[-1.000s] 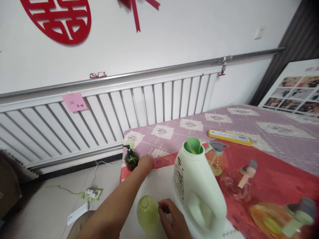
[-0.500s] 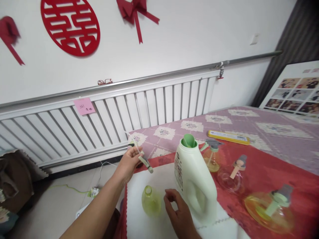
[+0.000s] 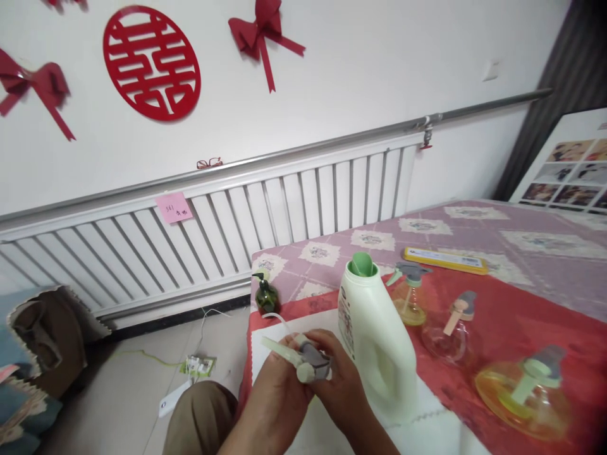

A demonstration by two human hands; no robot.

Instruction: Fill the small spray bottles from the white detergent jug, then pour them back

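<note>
Since the earlier frame, the spray head [image 3: 303, 363] has been brought down from the bench edge to the middle, where it is now gripped by both hands. The left hand [image 3: 279, 392] and the right hand [image 3: 339, 385] are closed around it, just beside the white jug [image 3: 379, 354].

A red cloth [image 3: 512, 328] and white towel [image 3: 427, 423] cover the bed [image 3: 545, 265].
</note>
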